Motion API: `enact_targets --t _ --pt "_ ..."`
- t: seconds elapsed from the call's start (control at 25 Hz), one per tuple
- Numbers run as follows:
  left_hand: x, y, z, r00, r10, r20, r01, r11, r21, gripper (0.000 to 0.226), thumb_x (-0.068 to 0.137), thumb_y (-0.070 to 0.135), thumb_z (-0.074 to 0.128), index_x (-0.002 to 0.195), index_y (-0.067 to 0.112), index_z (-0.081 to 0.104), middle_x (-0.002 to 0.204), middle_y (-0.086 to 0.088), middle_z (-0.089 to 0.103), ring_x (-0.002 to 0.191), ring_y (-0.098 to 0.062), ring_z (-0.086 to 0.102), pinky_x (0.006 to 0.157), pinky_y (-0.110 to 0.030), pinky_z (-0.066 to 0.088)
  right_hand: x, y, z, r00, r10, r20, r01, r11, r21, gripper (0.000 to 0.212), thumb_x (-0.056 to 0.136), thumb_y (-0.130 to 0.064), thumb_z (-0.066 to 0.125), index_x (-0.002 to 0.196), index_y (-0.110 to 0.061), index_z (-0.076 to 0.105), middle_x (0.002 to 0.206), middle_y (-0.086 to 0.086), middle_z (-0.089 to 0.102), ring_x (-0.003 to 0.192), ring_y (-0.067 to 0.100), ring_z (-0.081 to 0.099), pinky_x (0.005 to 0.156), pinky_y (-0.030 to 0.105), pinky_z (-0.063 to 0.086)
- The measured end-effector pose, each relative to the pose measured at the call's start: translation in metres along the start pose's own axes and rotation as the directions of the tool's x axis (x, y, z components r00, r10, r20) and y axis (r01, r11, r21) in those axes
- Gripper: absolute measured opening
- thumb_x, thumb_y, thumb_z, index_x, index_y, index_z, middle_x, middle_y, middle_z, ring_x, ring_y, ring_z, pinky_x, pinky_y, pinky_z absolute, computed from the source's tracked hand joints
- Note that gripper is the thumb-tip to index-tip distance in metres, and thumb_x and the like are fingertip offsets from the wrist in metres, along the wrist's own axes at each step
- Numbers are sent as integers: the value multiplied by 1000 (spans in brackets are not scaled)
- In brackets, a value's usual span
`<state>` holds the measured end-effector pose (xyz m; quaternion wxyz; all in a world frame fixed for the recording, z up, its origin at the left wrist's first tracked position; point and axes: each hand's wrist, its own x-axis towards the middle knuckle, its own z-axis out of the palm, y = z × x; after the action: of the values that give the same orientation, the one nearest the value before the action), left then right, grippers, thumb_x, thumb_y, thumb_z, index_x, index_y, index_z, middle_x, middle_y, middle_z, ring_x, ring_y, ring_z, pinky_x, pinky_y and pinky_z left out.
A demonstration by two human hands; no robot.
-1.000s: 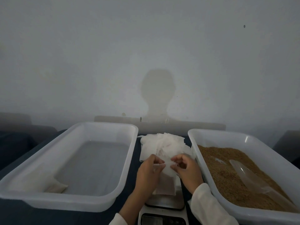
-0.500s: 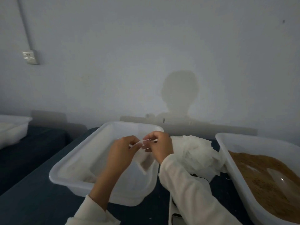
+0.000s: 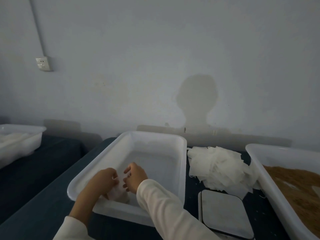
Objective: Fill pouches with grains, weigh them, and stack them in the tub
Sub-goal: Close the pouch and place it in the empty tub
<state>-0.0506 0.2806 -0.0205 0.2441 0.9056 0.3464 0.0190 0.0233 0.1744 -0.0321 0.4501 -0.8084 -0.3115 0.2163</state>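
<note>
Head view: both hands reach into the tub (image 3: 180, 153) at lower centre. The left hand (image 3: 102, 181) and right hand (image 3: 134, 177) have curled fingers at a white pouch (image 3: 117, 193) low by the tub's near wall; whether they grip it is unclear. Right of the tub lie empty pouches (image 3: 216, 167), a scale (image 3: 223, 212) and a grain tub (image 3: 259, 163) on the counter (image 3: 43, 213).

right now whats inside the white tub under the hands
A pouch at the near end of the white tub, between the left hand and right hand. Anything beneath it is covered.
</note>
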Motion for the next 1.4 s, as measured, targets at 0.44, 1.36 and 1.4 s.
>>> enact_targets --t 0.44,1.36,1.4 --pt "-16 2 1 953 84 -292 -3 964 267 21 94 36 51 112 24 48 97 6 60 83 -10 58 71 -23 47 -31 -7 -39 949 -99 298 138 984 -114 29 93 -8 51 122 -6 57 127 14 58 117 29 54 96 35 43" --pt "-71 165 81 801 464 -378 -494 869 22 5 97 38 46 94 34 44 100 19 58 85 3 52 70 -9 32 -55 158 -256 879 58 -474 -458 381 -803 42 93 -33 46 131 -17 39 138 6 40 129 28 38 107 43 30" --pt "-71 164 81 802 466 -374 -492 870 27 5 97 38 45 95 33 45 101 19 59 85 3 52 70 -9 32 -55 160 -256 879 62 -473 -457 390 -799 47 93 -40 46 133 -17 38 139 6 40 129 29 38 108 44 29"
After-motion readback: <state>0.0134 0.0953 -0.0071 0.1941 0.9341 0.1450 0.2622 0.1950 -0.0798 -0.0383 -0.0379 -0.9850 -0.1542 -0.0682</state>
